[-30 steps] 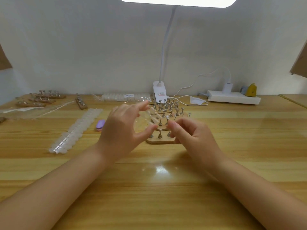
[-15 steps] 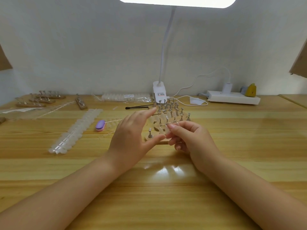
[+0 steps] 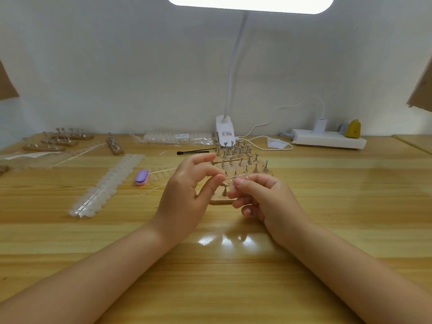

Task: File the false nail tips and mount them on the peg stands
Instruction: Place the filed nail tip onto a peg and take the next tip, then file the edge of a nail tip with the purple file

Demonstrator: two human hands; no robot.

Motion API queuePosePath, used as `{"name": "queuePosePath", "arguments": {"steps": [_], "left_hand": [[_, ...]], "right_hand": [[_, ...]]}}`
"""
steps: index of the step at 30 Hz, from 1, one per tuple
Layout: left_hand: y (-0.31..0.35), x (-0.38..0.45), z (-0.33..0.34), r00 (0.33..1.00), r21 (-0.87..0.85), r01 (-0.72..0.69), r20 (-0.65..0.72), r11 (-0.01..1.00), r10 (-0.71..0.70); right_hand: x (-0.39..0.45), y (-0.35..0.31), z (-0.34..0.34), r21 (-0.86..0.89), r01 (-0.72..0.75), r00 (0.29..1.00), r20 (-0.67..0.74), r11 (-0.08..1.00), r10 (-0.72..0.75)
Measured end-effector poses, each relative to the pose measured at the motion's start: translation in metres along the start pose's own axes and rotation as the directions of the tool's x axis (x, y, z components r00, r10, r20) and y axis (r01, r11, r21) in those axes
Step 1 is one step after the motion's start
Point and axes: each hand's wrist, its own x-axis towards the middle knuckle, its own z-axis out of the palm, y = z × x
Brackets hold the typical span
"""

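- Head view, hands: my left hand [image 3: 184, 195] and right hand [image 3: 264, 197] meet just in front of the peg stands [image 3: 238, 160]. Both pinch the ends of a thin clear strip [image 3: 233, 177] of false nail tips, stretched level between the fingertips. I judge it is held taut so that one tip can be freed or lined up over a peg.
- Left grip: thumb and forefinger pressed on the strip's left end, other fingers loosely raised.
- Right grip: fingertips pinching the strip's right end; one pale nail tip [image 3: 232, 187] seems to hang just below them, though it is too small to be sure.
- Head view, worktop [image 3: 327, 218]: a single peg [image 3: 225, 190] stands on the nearest wooden base between my hands, close under the strip, ready to receive a tip.
- To the left lie a long row of unused tips [image 3: 105, 185] and a purple file block [image 3: 142, 177], within reach for filing.
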Motion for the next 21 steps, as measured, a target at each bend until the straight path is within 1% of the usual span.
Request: {"name": "queuePosePath", "arguments": {"steps": [2,4,6,7,9,11,12,14,16,18,20,21], "left_hand": [[0.001,0.0,0.002,1.0,-0.013,-0.021,-0.012,1.0,0.021],[0.003,0.001,0.003,0.996,-0.054,-0.031,-0.089,0.998,0.026],[0.004,0.004,0.001,0.987,-0.134,0.026,-0.153,0.991,-0.046],[0.004,0.004,0.0,0.984,-0.175,0.068,-0.152,0.982,-0.095],[0.002,0.003,-0.001,0.98,-0.228,0.137,-0.11,0.964,-0.165],[-0.001,0.002,-0.002,0.98,-0.233,0.156,-0.086,0.96,-0.18],[-0.003,0.002,-0.003,0.98,-0.224,0.156,-0.084,0.962,-0.178],[-0.005,0.002,-0.004,0.981,-0.208,0.162,-0.075,0.965,-0.181],[-0.007,0.001,-0.004,0.982,-0.182,0.172,-0.052,0.968,-0.184],[-0.008,0.001,-0.004,0.986,-0.133,0.158,-0.031,0.978,-0.164],[-0.008,0.001,-0.005,0.988,-0.101,0.15,-0.019,0.983,-0.153],[-0.008,0.001,-0.005,0.988,-0.088,0.151,-0.016,0.985,-0.153]], "right_hand": [[0.0,-0.001,0.001,0.016,0.0,1.0,-0.013,1.0,0.001],[0.0,-0.003,0.0,0.046,-0.01,0.999,-0.053,0.999,0.012],[0.001,-0.009,-0.004,0.074,-0.006,0.995,-0.102,0.997,0.013],[0.001,-0.012,-0.008,0.071,0.014,0.993,-0.118,0.997,-0.006],[0.003,-0.02,-0.017,-0.023,0.093,0.984,-0.149,0.995,-0.095],[0.007,-0.025,-0.032,-0.193,0.168,0.955,-0.211,0.967,-0.208],[0.011,-0.025,-0.041,-0.271,0.175,0.932,-0.264,0.947,-0.248],[0.018,-0.024,-0.061,-0.423,0.109,0.874,-0.39,0.9,-0.289],[0.024,-0.019,-0.081,-0.544,-0.025,0.826,-0.483,0.839,-0.289],[0.03,-0.014,-0.097,-0.632,-0.194,0.815,-0.53,0.751,-0.235],[0.033,-0.011,-0.103,-0.712,-0.363,0.827,-0.544,0.601,-0.145],[0.034,-0.009,-0.104,-0.742,-0.407,0.832,-0.542,0.532,-0.119]]}}
